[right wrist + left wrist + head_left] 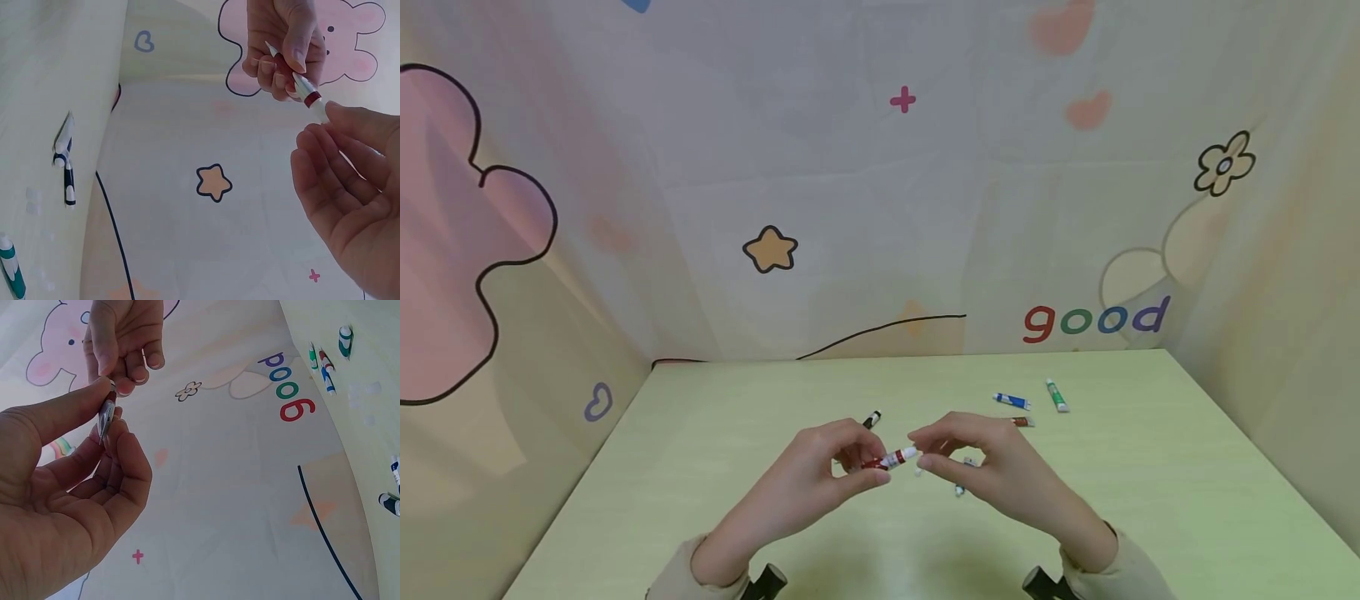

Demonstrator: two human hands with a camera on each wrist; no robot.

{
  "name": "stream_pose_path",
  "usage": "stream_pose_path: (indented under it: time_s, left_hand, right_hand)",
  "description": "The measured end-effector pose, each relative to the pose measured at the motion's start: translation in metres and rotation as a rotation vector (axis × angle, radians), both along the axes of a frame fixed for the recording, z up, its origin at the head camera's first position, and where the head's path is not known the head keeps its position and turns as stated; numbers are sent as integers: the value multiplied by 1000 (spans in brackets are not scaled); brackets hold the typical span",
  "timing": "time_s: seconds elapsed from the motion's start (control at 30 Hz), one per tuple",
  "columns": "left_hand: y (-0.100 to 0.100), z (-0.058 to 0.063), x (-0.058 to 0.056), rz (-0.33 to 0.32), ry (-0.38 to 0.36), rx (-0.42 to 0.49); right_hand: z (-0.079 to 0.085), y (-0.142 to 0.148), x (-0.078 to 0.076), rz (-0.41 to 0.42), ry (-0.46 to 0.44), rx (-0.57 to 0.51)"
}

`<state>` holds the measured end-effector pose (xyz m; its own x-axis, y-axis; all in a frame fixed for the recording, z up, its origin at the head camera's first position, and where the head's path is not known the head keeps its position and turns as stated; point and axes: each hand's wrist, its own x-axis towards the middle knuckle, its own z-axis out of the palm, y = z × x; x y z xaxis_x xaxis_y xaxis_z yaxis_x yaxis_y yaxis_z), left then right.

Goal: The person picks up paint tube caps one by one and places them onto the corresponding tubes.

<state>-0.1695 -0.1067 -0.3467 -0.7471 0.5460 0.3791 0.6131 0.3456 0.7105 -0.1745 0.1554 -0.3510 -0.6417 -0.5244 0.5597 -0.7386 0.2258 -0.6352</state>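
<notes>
A small red-and-white paint tube [891, 459] is held up over the table, its white cap [317, 109] pointing to the right in the head view. My left hand [831, 468] grips the tube's red end between thumb and curled fingers. At the cap, my right hand [1000, 467] brings thumb and forefinger together, the fingertips right around the cap end. The right wrist view shows the right thumb [350, 119] against the cap and the other fingers loosely bent below. From the left wrist camera, the left thumb covers part of the tube.
Beyond the right hand lie a blue tube [1012, 401], a green tube [1057, 396] and a reddish-brown tube [1023, 422]. A black-and-white tube [872, 419] lies behind the left hand. Another blue-and-white tube [960, 490] is partly hidden under the right hand. A printed curtain [850, 167] hangs behind the table.
</notes>
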Motion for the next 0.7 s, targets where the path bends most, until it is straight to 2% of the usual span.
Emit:
stream_pose_path:
  time_s: [0.17, 0.5, 0.7]
  left_hand:
    - [1, -1, 1, -8, 11, -6]
    - [4, 2, 8, 1, -8, 1]
    - [5, 3, 8, -13, -14, 8]
  right_hand:
    - [-2, -3, 0, 17, 30, 13]
    - [-4, -6, 2, -68, -47, 57]
    - [-4, -5, 1, -71, -79, 61]
